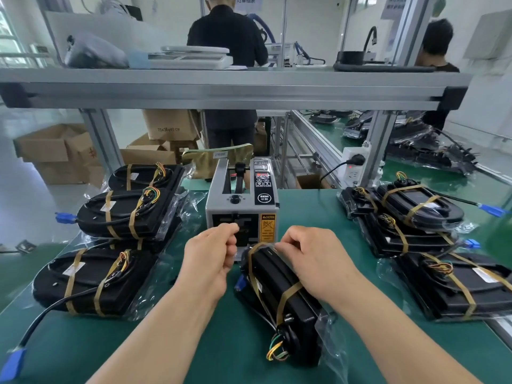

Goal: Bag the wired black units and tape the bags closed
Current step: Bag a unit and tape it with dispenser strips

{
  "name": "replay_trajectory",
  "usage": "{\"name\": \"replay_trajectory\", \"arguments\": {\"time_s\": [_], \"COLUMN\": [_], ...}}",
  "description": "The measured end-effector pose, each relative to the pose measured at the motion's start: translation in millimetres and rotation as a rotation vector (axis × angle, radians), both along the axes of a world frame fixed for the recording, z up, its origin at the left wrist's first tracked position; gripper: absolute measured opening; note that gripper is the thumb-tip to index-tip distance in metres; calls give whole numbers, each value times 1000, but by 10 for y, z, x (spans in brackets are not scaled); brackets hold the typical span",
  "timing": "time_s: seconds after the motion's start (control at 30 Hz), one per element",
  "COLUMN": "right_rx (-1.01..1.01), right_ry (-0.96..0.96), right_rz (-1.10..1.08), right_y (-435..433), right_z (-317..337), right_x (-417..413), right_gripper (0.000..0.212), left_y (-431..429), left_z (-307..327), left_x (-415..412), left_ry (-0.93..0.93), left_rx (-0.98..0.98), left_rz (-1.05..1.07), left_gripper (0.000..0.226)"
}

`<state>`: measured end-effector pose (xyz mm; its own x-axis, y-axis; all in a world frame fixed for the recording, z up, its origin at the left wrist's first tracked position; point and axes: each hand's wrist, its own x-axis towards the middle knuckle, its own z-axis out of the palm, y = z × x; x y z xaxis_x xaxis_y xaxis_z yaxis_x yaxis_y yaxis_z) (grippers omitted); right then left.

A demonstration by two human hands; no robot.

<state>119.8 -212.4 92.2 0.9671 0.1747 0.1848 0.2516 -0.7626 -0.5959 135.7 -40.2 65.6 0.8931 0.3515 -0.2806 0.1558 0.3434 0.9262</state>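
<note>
Closest to us, at the lower edge, a bundle of coloured wires (pixel 277 353) curls out of the near end of a black unit (pixel 279 284) lying on the green mat (pixel 194 342); the unit runs away from us toward the tape dispenser (pixel 241 206), strapped with yellowish bands and sitting inside a clear bag (pixel 327 333) whose loose plastic spreads at the near right. Our right hand (pixel 313 256) sits on the far end of that unit, fingers curled and pinching the bag's plastic against the top edge; our left hand (pixel 210 261) is raised just in front of the dispenser's outlet, fingers bent with thumb and forefinger drawn together, though we cannot tell whether any tape is caught between them.

To the left, three bagged units (pixel 116 214) lie in a row going back, and a black cable from the nearest one ends in a blue connector (pixel 15 364) by the mat's corner; to the right, more bagged units (pixel 415 206) are piled, overlapping. Behind the dispenser a white power strip (pixel 353 164) hangs on the aluminium frame; above runs a grey shelf (pixel 221 87); beyond it a person in black (pixel 227 37) stands facing away, and cardboard boxes (pixel 55 151) sit on the floor at the left.
</note>
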Motion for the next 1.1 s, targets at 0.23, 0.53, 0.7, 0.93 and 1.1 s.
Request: {"name": "replay_trajectory", "arguments": {"time_s": [0.23,0.53,0.7,0.93,1.1], "right_rx": [62,62,43,43,56], "right_ry": [36,22,15,8,7], "right_rz": [14,5,8,3,-1], "right_y": [-14,6,12,24,29], "right_z": [-37,-50,-43,-45,-47], "right_x": [43,41,38,28,24], "right_gripper": [25,23,22,23,23], "left_y": [-22,-70,-86,-93,-97], "left_z": [183,213,189,122,96], "left_x": [-347,-262,-236,-221,-232], "left_ry": [-180,-142,-147,-145,-155], "left_rx": [460,502,555,699,748], "left_rz": [-494,-469,-438,-373,-344], "left_gripper": [17,18,20,22,22]}}
